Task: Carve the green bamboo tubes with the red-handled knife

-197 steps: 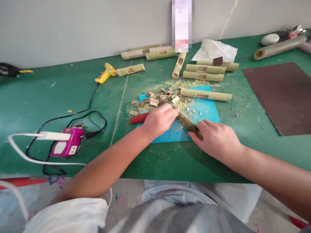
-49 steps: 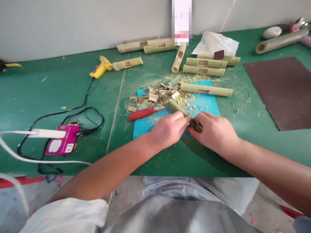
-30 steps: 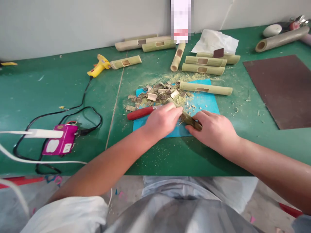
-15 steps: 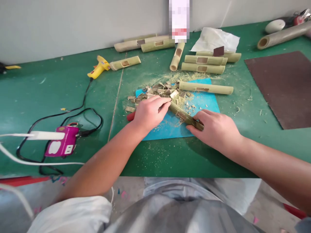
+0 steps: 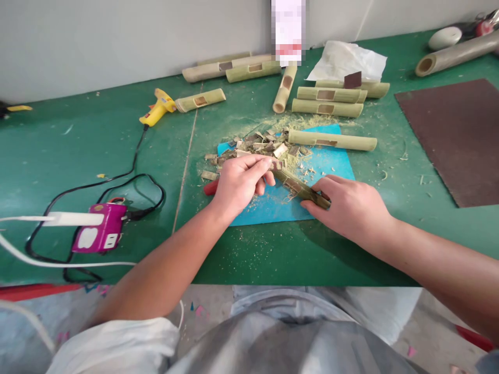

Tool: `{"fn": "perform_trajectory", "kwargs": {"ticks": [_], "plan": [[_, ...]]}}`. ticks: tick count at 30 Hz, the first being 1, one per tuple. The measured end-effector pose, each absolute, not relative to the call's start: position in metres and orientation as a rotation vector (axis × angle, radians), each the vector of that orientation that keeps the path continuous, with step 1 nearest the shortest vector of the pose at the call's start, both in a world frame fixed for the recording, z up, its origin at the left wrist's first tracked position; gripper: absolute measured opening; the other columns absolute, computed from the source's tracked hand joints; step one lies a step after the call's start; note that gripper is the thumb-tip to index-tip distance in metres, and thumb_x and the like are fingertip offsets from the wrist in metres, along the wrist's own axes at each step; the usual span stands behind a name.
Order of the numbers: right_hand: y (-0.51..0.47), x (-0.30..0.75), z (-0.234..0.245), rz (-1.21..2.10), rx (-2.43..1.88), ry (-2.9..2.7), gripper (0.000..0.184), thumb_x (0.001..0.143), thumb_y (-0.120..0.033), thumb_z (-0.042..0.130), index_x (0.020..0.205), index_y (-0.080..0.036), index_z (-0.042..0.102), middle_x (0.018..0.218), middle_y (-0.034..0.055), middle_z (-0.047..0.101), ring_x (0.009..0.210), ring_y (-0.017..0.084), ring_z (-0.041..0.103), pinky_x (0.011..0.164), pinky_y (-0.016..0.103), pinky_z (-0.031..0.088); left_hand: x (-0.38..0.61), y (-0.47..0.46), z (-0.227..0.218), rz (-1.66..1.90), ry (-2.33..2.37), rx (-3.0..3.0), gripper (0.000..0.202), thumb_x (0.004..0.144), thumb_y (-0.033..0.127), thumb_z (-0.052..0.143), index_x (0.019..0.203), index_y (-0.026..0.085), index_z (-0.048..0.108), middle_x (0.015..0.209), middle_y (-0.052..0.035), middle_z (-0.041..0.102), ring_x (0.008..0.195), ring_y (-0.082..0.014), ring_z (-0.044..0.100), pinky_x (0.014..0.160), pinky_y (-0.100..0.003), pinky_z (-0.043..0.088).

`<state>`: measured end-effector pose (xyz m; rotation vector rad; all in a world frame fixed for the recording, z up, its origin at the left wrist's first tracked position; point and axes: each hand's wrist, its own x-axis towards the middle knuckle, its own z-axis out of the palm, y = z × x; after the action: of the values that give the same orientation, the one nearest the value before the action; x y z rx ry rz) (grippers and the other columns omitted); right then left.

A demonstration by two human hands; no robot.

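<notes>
A green bamboo tube [image 5: 294, 183] with a rectangular cutout lies slantwise over a blue mat [image 5: 268, 210]. Its near right end is gripped by my right hand [image 5: 351, 208], fingers wrapped round it. My left hand [image 5: 245, 179] is closed in a pinch at the tube's far left end. A small brownish piece shows at those fingertips, too unclear to name. Bamboo chips [image 5: 259, 143] and pale shavings are heaped just beyond my left hand. A red handle [image 5: 211, 187] pokes out beside my left wrist. Another cut bamboo tube [image 5: 351, 141] rests across the mat's far edge.
Several cut bamboo tubes [image 5: 327, 108] lie at the back, near white paper [image 5: 346, 62]. A yellow glue gun [image 5: 158, 110] and its cord run to a purple power adapter [image 5: 103, 226] at left. A dark brown sheet [image 5: 456, 140] covers part of the green table's right side.
My left hand has turned a little, its thumb now pinching and lower fingers curled into view, with the brownish piece showing at the tube's end. My right hand keeps its grip.
</notes>
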<state>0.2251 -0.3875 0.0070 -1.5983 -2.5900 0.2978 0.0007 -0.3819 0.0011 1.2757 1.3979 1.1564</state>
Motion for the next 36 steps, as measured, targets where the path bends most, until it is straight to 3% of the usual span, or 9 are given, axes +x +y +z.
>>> {"fn": "perform_trajectory", "kwargs": {"ticks": [7,11,14,22,28,32,36], "plan": [[-0.385,0.228,0.007,0.306,-1.631,-2.554,0.027,0.087,-0.046,0.063,0.081,-0.020,0.064,0.080,0.0014,0.066,0.062,0.012,0.051,0.054,0.029,0.023,0.001,-0.383,-0.008,1.156,1.488,1.525,0.023,0.092,0.025,0.059,0.104,0.013,0.075,0.081,-0.0053,0.077,0.049,-0.0069,0.058,0.044,-0.019,0.045],[-0.385,0.227,0.007,0.314,-1.646,-2.553,0.028,0.087,-0.047,0.062,0.080,-0.019,0.063,0.078,0.0012,0.065,0.062,0.012,0.050,0.054,0.028,0.023,-0.001,-0.382,-0.012,1.133,1.578,2.045,0.024,0.097,0.023,0.057,0.107,0.016,0.077,0.083,-0.0044,0.078,0.067,-0.0108,0.068,0.067,-0.024,0.056],[-0.385,0.226,0.006,0.312,-1.646,-2.544,0.029,0.087,-0.048,0.062,0.079,-0.020,0.062,0.077,0.0006,0.064,0.062,0.012,0.049,0.054,0.028,0.023,-0.004,-0.379,-0.015,1.116,1.579,2.374,0.025,0.099,0.022,0.056,0.110,0.015,0.077,0.090,-0.0064,0.078,0.080,-0.0137,0.071,0.078,-0.027,0.057],[-0.386,0.226,0.007,0.313,-1.634,-2.539,0.029,0.087,-0.047,0.062,0.078,-0.019,0.061,0.078,0.0016,0.065,0.060,0.012,0.048,0.055,0.028,0.022,-0.005,-0.372,-0.024,0.996,1.587,2.593,0.026,0.099,0.022,0.057,0.117,0.012,0.073,0.094,-0.0082,0.076,0.081,-0.0146,0.070,0.075,-0.026,0.056],[-0.387,0.225,0.006,0.328,-1.639,-2.540,0.030,0.087,-0.047,0.062,0.076,-0.019,0.060,0.076,0.0016,0.064,0.060,0.012,0.048,0.055,0.029,0.021,0.007,-0.378,-0.029,0.896,1.453,2.896,0.031,0.104,0.021,0.046,0.114,0.009,0.073,0.075,-0.0057,0.067,0.066,-0.0138,0.063,0.062,-0.025,0.051],[-0.387,0.225,0.006,0.316,-1.656,-2.528,0.030,0.087,-0.048,0.062,0.077,-0.019,0.061,0.078,0.0016,0.064,0.061,0.012,0.049,0.056,0.029,0.022,0.003,-0.376,-0.028,0.887,1.506,2.843,0.035,0.105,0.023,0.042,0.112,0.009,0.072,0.079,-0.0081,0.067,0.071,-0.0157,0.063,0.067,-0.028,0.053],[-0.388,0.225,0.007,0.318,-1.672,-2.534,0.031,0.087,-0.048,0.062,0.077,-0.019,0.061,0.077,0.0011,0.063,0.061,0.012,0.049,0.055,0.028,0.023,0.001,-0.373,-0.028,0.880,1.422,2.881,0.033,0.105,0.021,0.043,0.114,0.008,0.071,0.075,-0.0059,0.064,0.066,-0.0141,0.060,0.064,-0.026,0.050]]}}
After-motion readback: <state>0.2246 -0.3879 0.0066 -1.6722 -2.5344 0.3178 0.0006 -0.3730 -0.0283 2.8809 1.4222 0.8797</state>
